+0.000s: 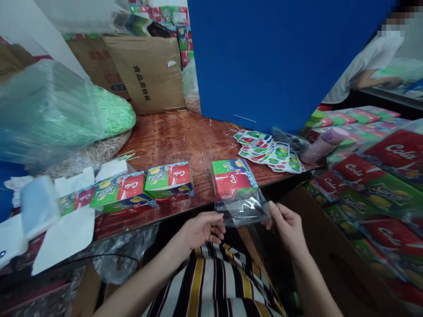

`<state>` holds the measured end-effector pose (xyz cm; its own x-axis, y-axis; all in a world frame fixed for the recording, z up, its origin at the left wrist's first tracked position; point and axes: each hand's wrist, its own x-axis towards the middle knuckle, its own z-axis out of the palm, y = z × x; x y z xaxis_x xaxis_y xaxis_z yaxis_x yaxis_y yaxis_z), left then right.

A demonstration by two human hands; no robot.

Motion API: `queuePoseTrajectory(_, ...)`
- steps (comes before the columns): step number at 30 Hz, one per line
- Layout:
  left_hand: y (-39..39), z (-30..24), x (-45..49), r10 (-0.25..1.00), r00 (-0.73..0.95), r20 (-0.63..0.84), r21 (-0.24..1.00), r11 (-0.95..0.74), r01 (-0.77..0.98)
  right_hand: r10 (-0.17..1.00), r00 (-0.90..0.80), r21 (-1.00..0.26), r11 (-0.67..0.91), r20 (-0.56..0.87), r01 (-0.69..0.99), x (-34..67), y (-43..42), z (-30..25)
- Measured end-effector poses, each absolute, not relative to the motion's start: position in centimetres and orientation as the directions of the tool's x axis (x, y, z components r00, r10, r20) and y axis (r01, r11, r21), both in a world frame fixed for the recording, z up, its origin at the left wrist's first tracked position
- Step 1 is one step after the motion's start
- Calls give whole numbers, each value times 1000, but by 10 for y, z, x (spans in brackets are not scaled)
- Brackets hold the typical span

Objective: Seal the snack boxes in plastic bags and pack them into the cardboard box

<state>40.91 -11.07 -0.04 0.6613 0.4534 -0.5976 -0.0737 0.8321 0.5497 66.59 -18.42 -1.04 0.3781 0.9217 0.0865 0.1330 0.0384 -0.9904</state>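
Observation:
A red and green drink-printed box [233, 175] sits at the table's front edge inside a clear plastic bag [243, 212]. The bag's loose mouth hangs over the edge toward me. My right hand [287, 224] pinches the right corner of that mouth between thumb and fingers. At the left corner, my left hand [205, 229] has curled fingers closed on the film; a ring shows on one finger. To the left stand two similar boxes, one [169, 179] close by and another [120, 190] beside it, overlapping an unfolded carton [71, 235].
A pile of printed cards [264, 149] lies behind the bagged box, near a pink bottle [325, 143]. Bagged boxes [380, 189] are stacked at right. A blue panel [264, 61] stands behind. Green shredded filler [114, 112] and a cardboard box [148, 72] are at left; another person [360, 75] works far right.

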Motion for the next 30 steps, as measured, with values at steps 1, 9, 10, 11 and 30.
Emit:
queuePoseTrajectory(1,-111,-2,408,478,651,-589,582,810,-67,909,403,-989,62,111,132,668,-186,-19)
queuePoseTrajectory(9,-120,-19,394,556,627,-545,702,712,-21,936,344,-995,-88,-71,36,630,-215,-84)
queuePoseTrajectory(10,-120,-21,394,546,636,-545,699,715,-14,959,263,-994,-107,-107,-17,619,-213,-84)
queuePoseTrajectory(11,-120,-22,395,541,640,-546,697,717,-12,971,200,-991,-114,-127,-76,609,-211,-82)
queuePoseTrajectory(30,-125,-16,393,555,659,-508,677,730,-93,987,119,-991,119,112,-56,571,-196,-58)
